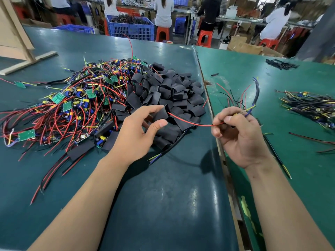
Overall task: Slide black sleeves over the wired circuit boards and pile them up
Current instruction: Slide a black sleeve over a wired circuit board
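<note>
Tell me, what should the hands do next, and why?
Probably pull the red wire further through the black sleeve. The left hand pinches that sleeve, the wire already comes out of it, and the right hand holds the wire's end.

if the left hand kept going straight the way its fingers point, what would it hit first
Probably the pile of black sleeves right beyond its fingertips. The left hand already pinches one black sleeve at that pile's near edge, though depth is hard to judge.

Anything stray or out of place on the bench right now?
One short black sleeve piece lies alone on the right table, apart from the main sleeve pile. A single green board also sits off the left edge of the board heap. Nothing looks damaged.
</note>
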Motion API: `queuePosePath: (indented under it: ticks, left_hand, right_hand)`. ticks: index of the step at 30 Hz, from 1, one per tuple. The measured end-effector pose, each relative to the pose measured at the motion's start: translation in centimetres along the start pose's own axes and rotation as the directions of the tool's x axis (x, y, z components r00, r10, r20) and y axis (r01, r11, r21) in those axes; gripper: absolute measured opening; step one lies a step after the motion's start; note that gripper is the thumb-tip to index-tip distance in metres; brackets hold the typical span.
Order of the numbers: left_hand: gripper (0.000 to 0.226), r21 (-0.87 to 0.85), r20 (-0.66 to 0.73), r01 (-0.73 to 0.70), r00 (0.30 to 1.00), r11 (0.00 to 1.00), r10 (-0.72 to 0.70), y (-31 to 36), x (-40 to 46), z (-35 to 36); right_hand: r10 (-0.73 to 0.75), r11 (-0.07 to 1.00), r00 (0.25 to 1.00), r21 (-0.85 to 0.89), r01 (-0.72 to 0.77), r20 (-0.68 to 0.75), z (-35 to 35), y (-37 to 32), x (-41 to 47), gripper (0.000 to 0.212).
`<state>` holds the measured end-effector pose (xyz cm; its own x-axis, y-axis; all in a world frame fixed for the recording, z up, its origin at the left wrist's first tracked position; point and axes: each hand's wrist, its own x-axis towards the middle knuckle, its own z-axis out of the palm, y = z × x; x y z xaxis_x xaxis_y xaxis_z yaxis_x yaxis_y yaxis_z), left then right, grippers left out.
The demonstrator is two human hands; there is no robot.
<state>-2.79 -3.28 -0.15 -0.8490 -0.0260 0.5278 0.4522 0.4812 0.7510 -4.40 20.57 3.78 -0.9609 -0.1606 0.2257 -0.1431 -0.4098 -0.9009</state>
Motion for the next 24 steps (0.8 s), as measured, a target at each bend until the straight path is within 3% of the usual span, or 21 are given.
queuePosePath:
  ticks: [8, 12, 24]
  left_hand:
    - [0.035, 0.012, 0.002, 0.017, 1.0, 1.0, -0.017, -0.19, 0.1, 0.19]
    - [0.026, -0.023, 0.002, 0.011, 1.0, 1.0, -0.011, 0.19, 0.04, 0.19]
    - [0.031, -0.042, -0.023, -0.035, 0.999, 0.998, 0.035, 0.4, -0.03, -0.25]
  right_hand:
    - [-0.05, 0.999, 0.997, -0.01, 0.051, 0.052, -0.07, 0.07, -0.03, 0.034]
    - [-0.05, 0.999, 0.997, -0.01, 0.051, 0.062, -0.02, 0.03, -0.14, 0.035]
    - [0.026, 0.996, 0.998, -0.079, -0.03, -0.054, -0.17, 0.1, 0.0, 0.027]
